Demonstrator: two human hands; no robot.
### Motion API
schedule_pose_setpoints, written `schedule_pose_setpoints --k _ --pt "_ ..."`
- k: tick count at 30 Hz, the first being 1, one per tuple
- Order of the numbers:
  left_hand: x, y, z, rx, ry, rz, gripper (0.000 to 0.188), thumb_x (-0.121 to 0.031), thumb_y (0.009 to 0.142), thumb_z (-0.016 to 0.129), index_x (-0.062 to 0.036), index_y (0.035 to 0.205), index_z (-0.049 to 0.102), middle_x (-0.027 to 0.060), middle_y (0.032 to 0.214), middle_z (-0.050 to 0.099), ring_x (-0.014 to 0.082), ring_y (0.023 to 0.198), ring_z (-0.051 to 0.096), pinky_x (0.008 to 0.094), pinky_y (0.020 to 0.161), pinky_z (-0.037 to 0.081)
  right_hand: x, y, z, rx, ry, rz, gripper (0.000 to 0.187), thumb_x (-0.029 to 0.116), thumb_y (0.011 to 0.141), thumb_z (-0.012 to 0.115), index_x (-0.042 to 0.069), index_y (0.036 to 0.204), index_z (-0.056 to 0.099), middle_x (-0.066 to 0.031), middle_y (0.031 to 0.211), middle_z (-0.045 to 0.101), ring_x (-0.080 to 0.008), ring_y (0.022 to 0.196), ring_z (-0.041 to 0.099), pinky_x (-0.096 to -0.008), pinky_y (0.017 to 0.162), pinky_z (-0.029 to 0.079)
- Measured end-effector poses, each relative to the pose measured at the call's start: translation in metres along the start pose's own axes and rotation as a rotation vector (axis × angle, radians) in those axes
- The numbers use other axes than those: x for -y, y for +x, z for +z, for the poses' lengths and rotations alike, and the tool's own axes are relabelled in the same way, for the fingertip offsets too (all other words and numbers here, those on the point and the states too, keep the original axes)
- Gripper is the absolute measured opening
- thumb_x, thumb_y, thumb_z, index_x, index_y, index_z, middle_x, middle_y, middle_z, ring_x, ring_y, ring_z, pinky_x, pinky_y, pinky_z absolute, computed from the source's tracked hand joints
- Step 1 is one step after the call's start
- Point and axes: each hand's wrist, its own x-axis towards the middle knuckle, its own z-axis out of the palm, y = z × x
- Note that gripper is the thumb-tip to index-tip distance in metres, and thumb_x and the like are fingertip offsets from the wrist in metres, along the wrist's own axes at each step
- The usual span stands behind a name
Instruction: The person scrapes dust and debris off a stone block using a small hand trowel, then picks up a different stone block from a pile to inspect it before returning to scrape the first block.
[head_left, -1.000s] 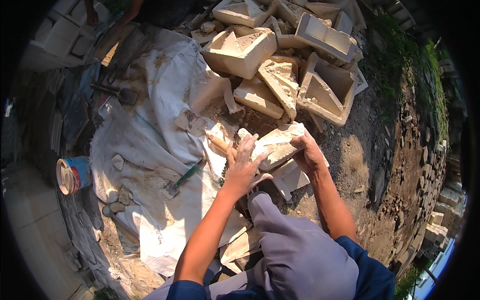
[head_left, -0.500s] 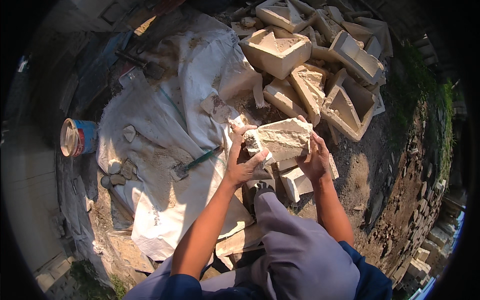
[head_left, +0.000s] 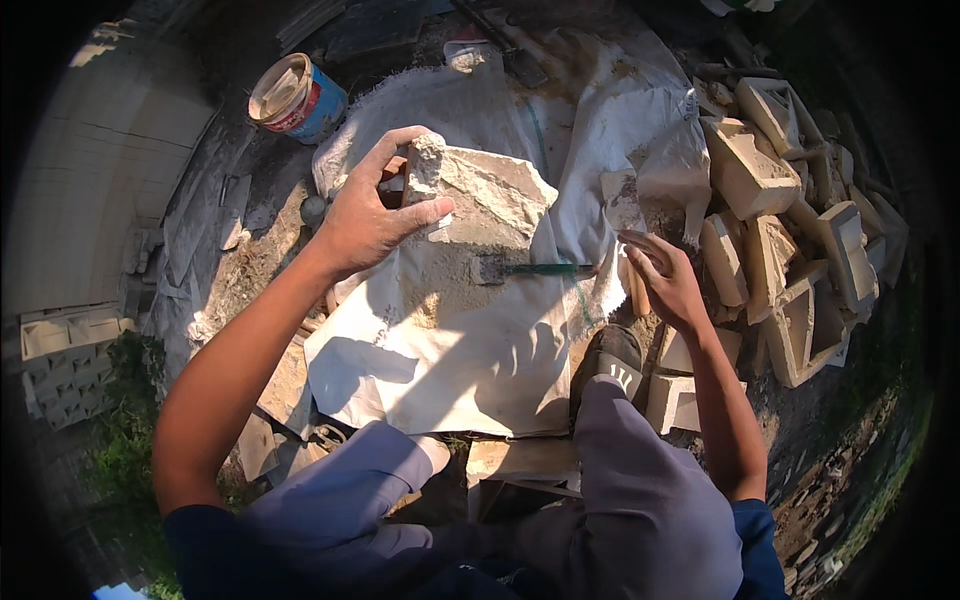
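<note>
A pale, rough-faced block (head_left: 490, 195) is raised above the white sacking, gripped at its left end by my left hand (head_left: 375, 210), thumb on the near face. My right hand (head_left: 665, 275) is off the block, held to its right with fingers loosely extended and nothing visible in it. Below the block, a green-handled scraper (head_left: 545, 269) lies on the dusty white sack (head_left: 450, 390), its handle end pointing toward my right fingers. Beside that hand are a flat greyish piece (head_left: 622, 200) and a brown stick-like piece (head_left: 637, 292), partly hidden by it.
Pale hollow blocks (head_left: 750, 170) are heaped on the right. One more block (head_left: 675, 402) sits by my shoe (head_left: 612, 360). A blue and red bucket (head_left: 300, 100) stands at the far left. A wooden plank (head_left: 520, 460) lies between my legs.
The view has swung right, toward the heap. The block has moved left over the sack in my left hand, and my right hand has let go of it.
</note>
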Motion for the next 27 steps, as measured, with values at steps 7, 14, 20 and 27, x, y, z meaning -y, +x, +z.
schedule_pose_setpoints --k 7,14,20,27 --pt "0.034 -0.114 -0.079 -0.284 0.061 -0.164 0.068 -0.019 0.084 0.080 -0.0028 0.139 0.043 0.0100 0.112 0.065 0.0151 0.102 0.063 0.0306 0.090 0.051 0.109 0.042 0.028 0.664 -0.771 -0.429 0.030 0.022 0.095 0.061 0.000 0.116 0.064 -0.0212 0.104 0.068 -0.0399 0.100 0.065 -0.0467 0.088 0.050" --pt "0.170 -0.172 -0.049 -0.682 -0.266 -0.046 0.057 -0.008 0.084 0.077 0.0023 0.133 0.049 0.0070 0.114 0.063 0.0127 0.101 0.061 0.0294 0.091 0.049 0.061 0.062 0.082 0.990 -1.171 -0.256 0.041 0.029 0.090 0.067 0.000 0.119 0.061 -0.0193 0.110 0.064 -0.0375 0.105 0.064 -0.0488 0.089 0.051" --pt "0.211 -0.197 0.005 -0.962 -0.503 -0.215 0.051 -0.008 0.087 0.073 0.0029 0.131 0.052 0.0084 0.118 0.063 0.0144 0.103 0.061 0.0293 0.090 0.050 -0.059 0.062 0.146 0.499 -1.223 -0.282 0.055 0.018 0.087 0.068 0.000 0.134 0.045 -0.0218 0.121 0.057 -0.0390 0.106 0.063 -0.0506 0.090 0.051" --pt "0.226 -0.209 0.018 -0.817 -0.497 -0.232 0.047 -0.008 0.087 0.072 0.0051 0.128 0.053 0.0094 0.114 0.065 0.0152 0.101 0.062 0.0300 0.089 0.050 -0.047 0.063 0.130 0.704 -1.235 -0.254 0.045 0.017 0.092 0.062 -0.001 0.130 0.048 -0.0226 0.103 0.066 -0.0415 0.101 0.064 -0.0511 0.087 0.050"
